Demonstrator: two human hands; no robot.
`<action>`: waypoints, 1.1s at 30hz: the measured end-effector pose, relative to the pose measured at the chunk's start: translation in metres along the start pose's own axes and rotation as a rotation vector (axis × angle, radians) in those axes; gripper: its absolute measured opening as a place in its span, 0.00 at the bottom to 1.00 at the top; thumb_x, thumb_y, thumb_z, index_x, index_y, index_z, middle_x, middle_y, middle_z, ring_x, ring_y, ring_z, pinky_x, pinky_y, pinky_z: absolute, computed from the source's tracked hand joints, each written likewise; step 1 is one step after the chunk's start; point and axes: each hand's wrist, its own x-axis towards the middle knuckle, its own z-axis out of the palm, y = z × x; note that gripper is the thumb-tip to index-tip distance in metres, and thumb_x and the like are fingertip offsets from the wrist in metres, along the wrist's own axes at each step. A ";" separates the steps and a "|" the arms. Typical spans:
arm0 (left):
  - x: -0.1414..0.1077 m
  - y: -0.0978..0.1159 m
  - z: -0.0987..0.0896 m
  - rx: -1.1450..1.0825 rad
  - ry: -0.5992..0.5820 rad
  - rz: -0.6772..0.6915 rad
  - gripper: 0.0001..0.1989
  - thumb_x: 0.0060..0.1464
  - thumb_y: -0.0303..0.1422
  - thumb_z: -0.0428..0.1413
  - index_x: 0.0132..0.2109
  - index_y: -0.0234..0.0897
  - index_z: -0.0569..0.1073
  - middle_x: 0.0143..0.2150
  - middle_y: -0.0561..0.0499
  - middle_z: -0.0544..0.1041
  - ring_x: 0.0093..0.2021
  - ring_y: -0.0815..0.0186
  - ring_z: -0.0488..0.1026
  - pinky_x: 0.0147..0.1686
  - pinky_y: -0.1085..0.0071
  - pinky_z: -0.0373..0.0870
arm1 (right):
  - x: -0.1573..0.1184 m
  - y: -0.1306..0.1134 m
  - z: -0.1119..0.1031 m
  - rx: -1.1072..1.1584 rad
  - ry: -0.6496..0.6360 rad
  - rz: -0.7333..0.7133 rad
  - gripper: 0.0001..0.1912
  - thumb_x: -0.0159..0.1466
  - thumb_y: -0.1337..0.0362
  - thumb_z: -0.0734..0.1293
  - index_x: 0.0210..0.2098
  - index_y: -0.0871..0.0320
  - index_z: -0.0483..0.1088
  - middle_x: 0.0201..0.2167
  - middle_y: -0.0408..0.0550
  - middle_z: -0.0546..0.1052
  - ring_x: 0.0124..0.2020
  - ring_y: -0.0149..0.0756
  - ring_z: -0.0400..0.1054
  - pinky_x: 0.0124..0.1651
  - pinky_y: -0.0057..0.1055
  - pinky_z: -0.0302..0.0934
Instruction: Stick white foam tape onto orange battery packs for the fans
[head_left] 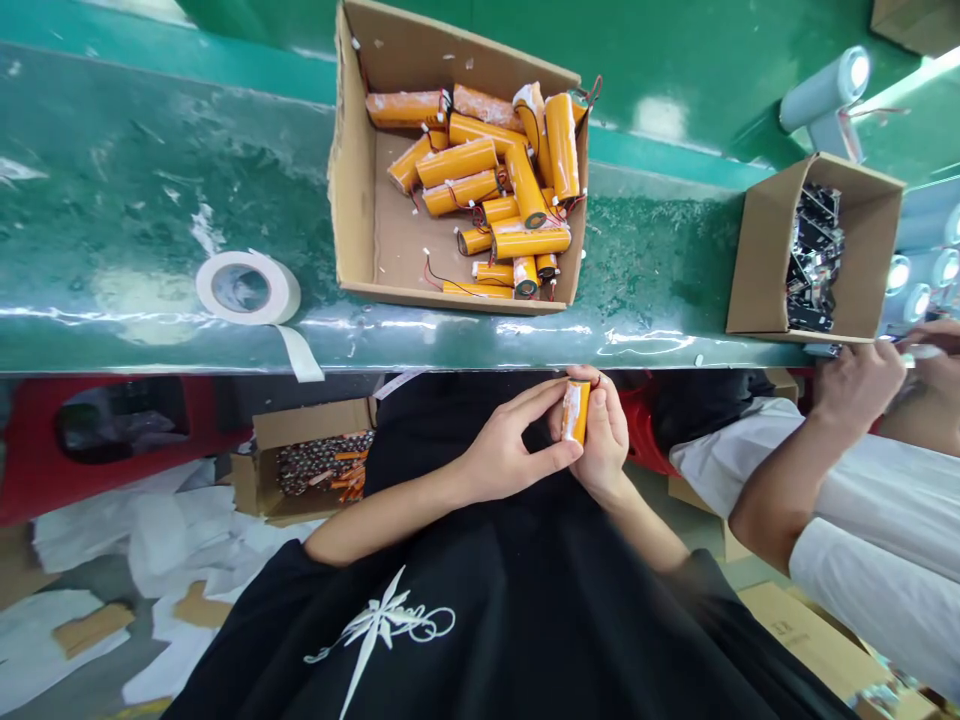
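Observation:
Just in front of the bench edge, an orange-wrapped cylindrical battery (576, 412) with whitish patches is held upright between both hands. My left hand (517, 440) closes on it from the left, thumb at its lower end and fingers at its upper end. From the right, my right hand (606, 435) is wrapped round it, with the thumb along its side. Beyond them on the bench, an open cardboard box (356, 180) holds several similar orange batteries with thin red and black wires and small white connectors.
A roll of white tape (283, 292) lies on the green bench (135, 240), its loose end over the edge. At right, a cardboard box (761, 250) holds dark parts. A co-worker's hands (859, 375) work beside it. Below left stand a red stool (45, 450) and a carton (315, 425).

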 end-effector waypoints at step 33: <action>0.007 0.025 -0.004 0.484 0.159 0.373 0.04 0.62 0.28 0.63 0.44 0.38 0.79 0.40 0.50 0.82 0.39 0.67 0.79 0.41 0.69 0.77 | 0.014 0.025 -0.001 0.096 0.245 -0.440 0.18 0.77 0.43 0.52 0.58 0.40 0.63 0.23 0.40 0.68 0.19 0.39 0.64 0.22 0.36 0.59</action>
